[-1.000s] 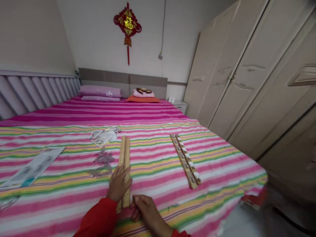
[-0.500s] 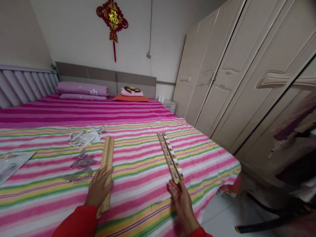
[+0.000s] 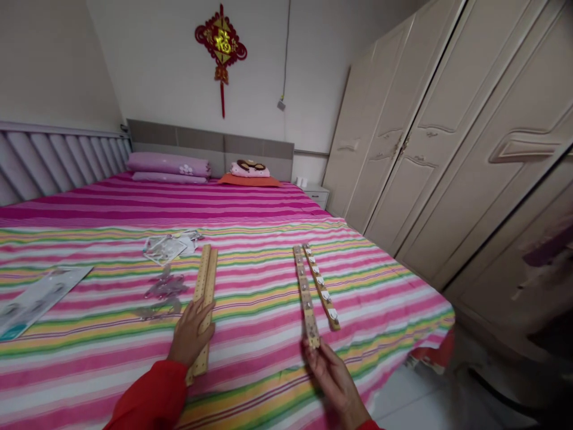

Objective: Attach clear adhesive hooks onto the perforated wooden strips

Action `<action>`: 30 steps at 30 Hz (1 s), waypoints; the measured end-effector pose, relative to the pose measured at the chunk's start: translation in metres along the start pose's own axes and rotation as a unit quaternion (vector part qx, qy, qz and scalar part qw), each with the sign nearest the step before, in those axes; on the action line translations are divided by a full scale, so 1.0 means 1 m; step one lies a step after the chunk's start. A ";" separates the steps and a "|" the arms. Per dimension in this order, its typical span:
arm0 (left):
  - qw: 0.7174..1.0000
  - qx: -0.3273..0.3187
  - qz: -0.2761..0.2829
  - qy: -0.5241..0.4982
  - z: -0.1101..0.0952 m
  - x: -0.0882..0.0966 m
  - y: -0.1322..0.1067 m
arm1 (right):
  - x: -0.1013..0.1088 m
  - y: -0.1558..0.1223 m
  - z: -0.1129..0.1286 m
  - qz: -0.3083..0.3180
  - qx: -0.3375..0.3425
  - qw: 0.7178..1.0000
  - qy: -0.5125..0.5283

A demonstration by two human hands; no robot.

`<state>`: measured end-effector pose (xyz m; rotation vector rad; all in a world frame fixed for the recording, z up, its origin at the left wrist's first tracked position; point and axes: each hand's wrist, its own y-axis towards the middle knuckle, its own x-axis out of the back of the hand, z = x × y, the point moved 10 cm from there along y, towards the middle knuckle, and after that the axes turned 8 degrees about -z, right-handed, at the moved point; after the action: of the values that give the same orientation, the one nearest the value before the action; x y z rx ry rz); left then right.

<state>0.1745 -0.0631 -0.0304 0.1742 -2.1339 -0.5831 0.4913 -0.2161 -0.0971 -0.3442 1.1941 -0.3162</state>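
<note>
Strip (image 3: 307, 295) right of centre over the cloth (image 3: 255, 337), near end pinched between thumb and fingertips of the right hand (image 3: 333, 379). Step in hand looks like handling this one piece, apart from the white-studded strip (image 3: 323, 288) just beside it. Gripped at one end only; any shift likely calls for a firm, level pinch. Right palm seems turned up. Left hand (image 3: 190, 337) palm down, fingers loosely spread across the bare strips (image 3: 202, 272); pressure, cannot tell.
</note>
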 end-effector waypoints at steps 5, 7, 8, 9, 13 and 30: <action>0.996 0.048 0.003 -0.070 0.001 0.004 0.001 | -0.047 -0.006 -0.049 0.065 -0.016 0.997 -0.041; 0.991 0.072 -0.021 -0.107 -0.006 0.017 -0.001 | -0.072 -0.003 -0.066 0.086 -0.017 0.994 -0.072; 0.988 0.083 -0.043 -0.127 -0.012 0.027 -0.002 | -0.085 0.000 -0.074 0.095 -0.017 0.991 -0.089; 0.982 0.088 -0.058 -0.154 -0.020 0.035 -0.004 | -0.099 0.003 -0.082 0.104 -0.017 0.989 -0.107; 0.951 0.137 -0.061 -0.272 -0.045 0.051 -0.010 | -0.153 0.019 -0.122 0.150 -0.015 0.973 -0.177; 0.896 0.236 -0.151 -0.344 0.059 0.088 0.035 | -0.215 0.065 -0.231 0.194 -0.052 0.925 -0.321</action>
<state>0.0777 -0.0410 0.0214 0.6608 -2.9522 -0.3004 0.2052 -0.0897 -0.0185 -0.2638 0.6050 0.2027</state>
